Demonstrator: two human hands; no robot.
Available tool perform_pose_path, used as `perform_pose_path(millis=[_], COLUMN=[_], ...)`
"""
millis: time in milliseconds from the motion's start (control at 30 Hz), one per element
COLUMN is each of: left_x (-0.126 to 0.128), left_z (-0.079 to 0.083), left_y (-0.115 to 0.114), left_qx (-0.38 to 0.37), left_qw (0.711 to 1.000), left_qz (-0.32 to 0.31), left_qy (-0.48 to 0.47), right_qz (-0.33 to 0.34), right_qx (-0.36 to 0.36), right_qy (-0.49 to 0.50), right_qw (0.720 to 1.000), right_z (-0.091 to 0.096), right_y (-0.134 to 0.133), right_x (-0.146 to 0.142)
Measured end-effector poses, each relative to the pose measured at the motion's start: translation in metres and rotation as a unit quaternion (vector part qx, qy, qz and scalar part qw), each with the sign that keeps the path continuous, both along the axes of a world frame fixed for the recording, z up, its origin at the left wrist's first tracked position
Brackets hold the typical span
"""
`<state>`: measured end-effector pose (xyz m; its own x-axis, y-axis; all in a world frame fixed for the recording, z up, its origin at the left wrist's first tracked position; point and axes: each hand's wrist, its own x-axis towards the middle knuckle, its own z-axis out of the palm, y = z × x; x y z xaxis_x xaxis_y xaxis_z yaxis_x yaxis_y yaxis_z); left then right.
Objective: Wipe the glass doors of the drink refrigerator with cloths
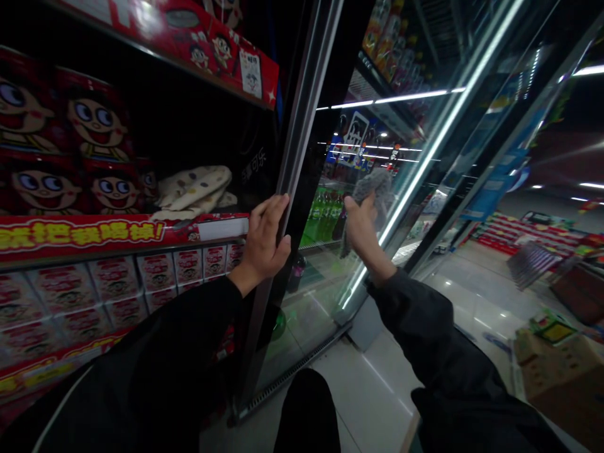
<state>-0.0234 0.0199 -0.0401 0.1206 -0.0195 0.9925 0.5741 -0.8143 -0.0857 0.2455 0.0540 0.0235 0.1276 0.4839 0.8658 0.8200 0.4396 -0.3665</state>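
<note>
Head view: our left hand (264,242) wrapped round cooler door edge (302,126), which runs upright, leaning right. Grey cloth (377,189) right of that edge, against glass (321,296), bunched in our right hand (363,229), the nearer hand.

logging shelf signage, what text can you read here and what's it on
"…喝掉!", start blurred: red shelf banner.
"…可乐", faint: dark cooler side.
Too blurred: cartons, top card, far store signs.
No text: cloth in right hand, door edge in left hand.
</note>
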Motion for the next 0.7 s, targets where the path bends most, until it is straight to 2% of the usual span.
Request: perform_pose_path(millis=[67,167,267,400,500,600,700], left_x=[0.0,0.0,0.001,-0.001,-0.004,-0.005,-0.005], left_z=[0.0,-0.003,-0.007,-0.005,-0.002,-0.001,-0.001], left_y=[0.001,0.005,0.01,0.01,0.006,0.004,0.003], left_qx=[-0.001,0.005,0.017,0.024,0.024,0.009,0.006], left_qw=[1.0,1.0,1.0,1.0,1.0,0.999,1.0], left_qz=[0.007,0.018,0.022,-0.01,0.01,0.023,0.018], left_qy=[0.002,-0.004,-0.012,-0.002,0.018,0.021,0.022], right_qz=[0.006,0.041,0.057,0.09,0.101,0.072,0.054], right_qx=[-0.009,0.058,0.14,0.22,0.226,0.195,0.149], right_qy=[-0.039,-0.183,-0.245,-0.283,-0.329,-0.337,-0.298], right_qw=[0.999,0.98,0.958,0.929,0.912,0.918,0.941], right_z=[-0.014,-0.03,-0.043,-0.058,-0.064,-0.067,-0.07], right_y=[-0.025,-0.061,-0.07,-0.041,-0.015,0.002,0.016], right_x=[-0.039,-0.087,-0.104,-0.083,-0.055,-0.023,0.015])
